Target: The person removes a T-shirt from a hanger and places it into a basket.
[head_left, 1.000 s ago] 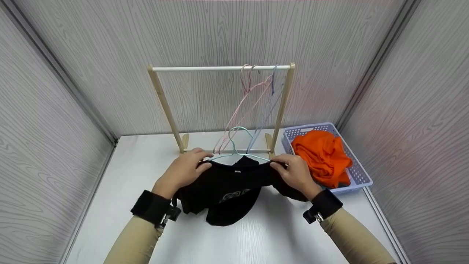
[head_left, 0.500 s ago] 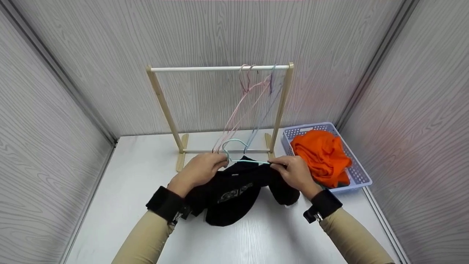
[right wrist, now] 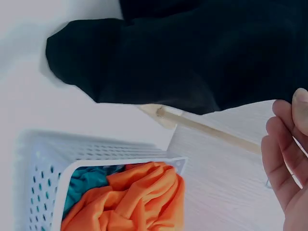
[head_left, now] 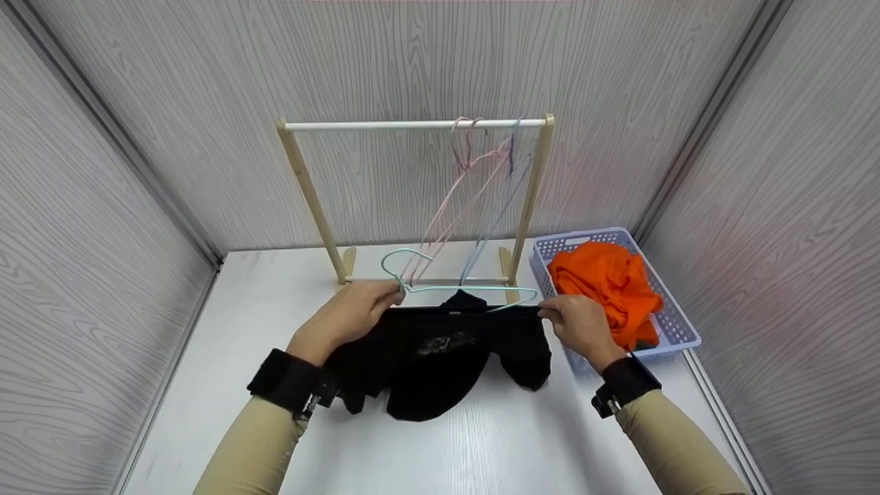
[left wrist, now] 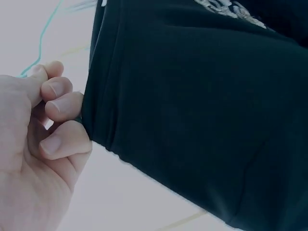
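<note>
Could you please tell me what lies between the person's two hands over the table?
The black shirt on the green hanger spans the stretch between left hand and right hand, as the head view shows.

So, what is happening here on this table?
A person is fitting a black shirt onto a light green hanger. The left hand grips the hanger near its hook along with the shirt's shoulder, and the right hand pinches the other end. Behind stands a wooden rack with spare hangers, and a basket holds orange cloth.

hanger [head_left: 459,289] bar inside shirt [head_left: 440,350] hidden
</note>
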{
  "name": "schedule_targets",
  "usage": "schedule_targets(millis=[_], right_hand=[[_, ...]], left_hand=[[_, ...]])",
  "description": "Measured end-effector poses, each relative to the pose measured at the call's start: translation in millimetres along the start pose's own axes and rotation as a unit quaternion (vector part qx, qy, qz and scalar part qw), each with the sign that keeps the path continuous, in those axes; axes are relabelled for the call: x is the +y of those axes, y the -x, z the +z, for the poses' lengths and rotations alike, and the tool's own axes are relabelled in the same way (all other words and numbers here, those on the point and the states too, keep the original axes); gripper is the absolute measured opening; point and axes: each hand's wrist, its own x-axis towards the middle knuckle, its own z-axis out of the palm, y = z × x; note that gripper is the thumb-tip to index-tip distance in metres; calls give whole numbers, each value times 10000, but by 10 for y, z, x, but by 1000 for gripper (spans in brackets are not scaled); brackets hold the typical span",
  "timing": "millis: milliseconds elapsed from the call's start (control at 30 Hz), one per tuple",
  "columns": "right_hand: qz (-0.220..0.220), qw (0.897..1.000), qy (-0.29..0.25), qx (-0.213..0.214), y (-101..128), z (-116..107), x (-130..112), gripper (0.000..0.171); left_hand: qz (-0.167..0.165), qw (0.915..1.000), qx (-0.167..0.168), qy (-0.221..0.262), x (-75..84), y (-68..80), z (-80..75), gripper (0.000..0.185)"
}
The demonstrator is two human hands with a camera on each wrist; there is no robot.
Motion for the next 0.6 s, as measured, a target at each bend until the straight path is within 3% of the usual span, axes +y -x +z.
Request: schedule_targets(millis=[267, 400, 600], right_hand=[[-21, 9995, -283, 142, -24, 70, -131, 7], [77, 9955, -926, -175, -57, 154, -278, 11], [242, 9774, -2011, -608, -91, 337, -502, 13]], left_hand=[[-16, 9998, 11, 199, 25, -2, -25, 23], [-145, 9992, -41, 378, 98, -64, -50, 23], [-3, 9981, -161, 590, 250, -243, -27, 23]])
